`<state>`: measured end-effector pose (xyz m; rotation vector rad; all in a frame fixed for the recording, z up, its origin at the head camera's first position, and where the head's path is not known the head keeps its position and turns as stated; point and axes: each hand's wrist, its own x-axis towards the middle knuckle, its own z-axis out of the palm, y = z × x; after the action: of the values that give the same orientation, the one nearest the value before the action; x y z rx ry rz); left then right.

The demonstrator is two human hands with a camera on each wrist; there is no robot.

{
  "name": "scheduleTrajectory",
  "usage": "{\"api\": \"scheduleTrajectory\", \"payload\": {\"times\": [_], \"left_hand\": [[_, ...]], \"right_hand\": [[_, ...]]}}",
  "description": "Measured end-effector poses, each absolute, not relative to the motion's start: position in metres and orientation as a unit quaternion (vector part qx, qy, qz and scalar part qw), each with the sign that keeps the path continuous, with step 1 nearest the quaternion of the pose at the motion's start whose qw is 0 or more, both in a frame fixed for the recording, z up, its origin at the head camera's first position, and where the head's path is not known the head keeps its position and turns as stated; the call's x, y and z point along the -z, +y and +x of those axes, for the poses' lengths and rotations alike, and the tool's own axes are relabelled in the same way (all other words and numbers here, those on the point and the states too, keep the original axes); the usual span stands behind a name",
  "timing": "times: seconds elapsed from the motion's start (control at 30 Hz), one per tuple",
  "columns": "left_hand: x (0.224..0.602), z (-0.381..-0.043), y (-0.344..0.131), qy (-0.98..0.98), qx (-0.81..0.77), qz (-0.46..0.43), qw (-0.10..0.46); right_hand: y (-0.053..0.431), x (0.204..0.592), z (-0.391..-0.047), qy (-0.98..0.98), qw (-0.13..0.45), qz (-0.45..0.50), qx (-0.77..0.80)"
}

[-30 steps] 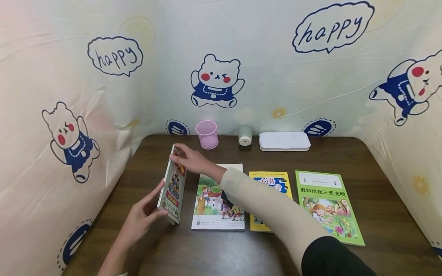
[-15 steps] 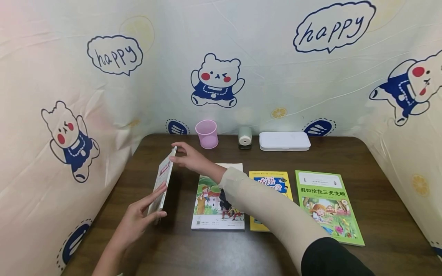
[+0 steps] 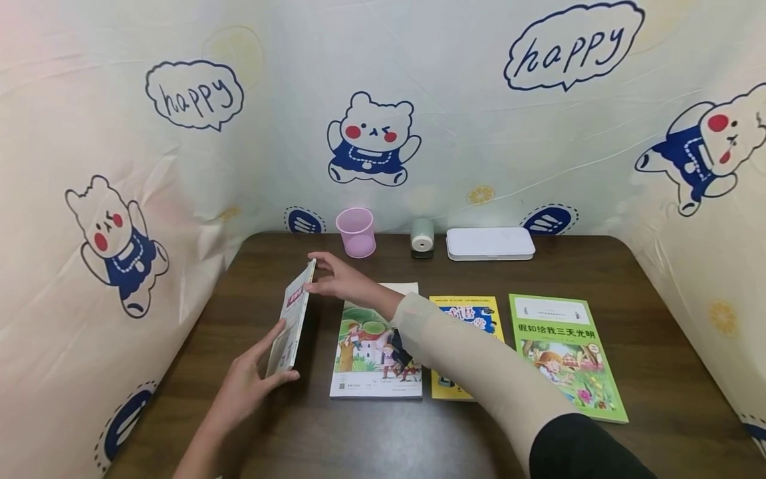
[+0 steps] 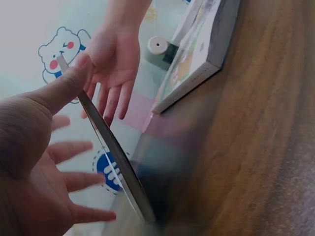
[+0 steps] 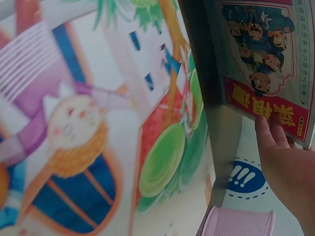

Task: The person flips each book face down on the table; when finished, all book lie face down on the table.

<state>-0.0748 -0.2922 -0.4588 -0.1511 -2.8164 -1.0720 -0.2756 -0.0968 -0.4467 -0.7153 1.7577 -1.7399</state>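
A thin book stands steeply tilted at the left of the table, its pale back cover facing left. My left hand holds its lower end, fingers on the back-cover side and thumb by the near edge. At the top edge, my right hand grips the book with fingertips and thumb. In the left wrist view the book appears edge-on between thumb and spread fingers. The right wrist view shows its red-bordered front cover with right fingers on it.
Right of the held book lie a white picture book, a yellow book and a green book, the first two partly under the right sleeve. Along the back stand a pink cup, a pencil sharpener and a white case.
The held book has turned from showing its front cover to showing its back cover, then shifted slightly right with both hands. The other books stay put.
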Motion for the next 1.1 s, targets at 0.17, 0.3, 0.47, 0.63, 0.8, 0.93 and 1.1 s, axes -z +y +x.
{"api": "scheduleTrajectory", "payload": {"times": [0.17, 0.3, 0.47, 0.63, 0.8, 0.93, 1.1], "left_hand": [[0.464, -0.079, -0.293, -0.937, 0.348, -0.006, 0.01], [0.468, -0.081, -0.293, -0.939, 0.342, 0.021, -0.028], [0.472, -0.083, -0.294, -0.942, 0.33, 0.032, -0.044], [0.476, -0.085, -0.294, -0.943, 0.324, 0.04, -0.056], [0.477, -0.087, -0.295, -0.943, 0.324, 0.042, -0.062], [0.481, -0.087, -0.297, -0.944, 0.321, 0.038, -0.064], [0.486, -0.085, -0.301, -0.949, 0.309, 0.029, -0.055]], "right_hand": [[-0.087, 0.451, -0.277, 0.681, 0.282, -0.288, 0.612], [-0.082, 0.456, -0.278, 0.696, 0.285, -0.297, 0.588], [-0.075, 0.463, -0.28, 0.728, 0.279, -0.306, 0.547], [-0.072, 0.469, -0.281, 0.753, 0.267, -0.306, 0.518], [-0.07, 0.47, -0.282, 0.793, 0.232, -0.312, 0.469], [-0.07, 0.472, -0.283, 0.829, 0.202, -0.319, 0.412], [-0.07, 0.474, -0.284, 0.853, 0.184, -0.322, 0.367]]}}
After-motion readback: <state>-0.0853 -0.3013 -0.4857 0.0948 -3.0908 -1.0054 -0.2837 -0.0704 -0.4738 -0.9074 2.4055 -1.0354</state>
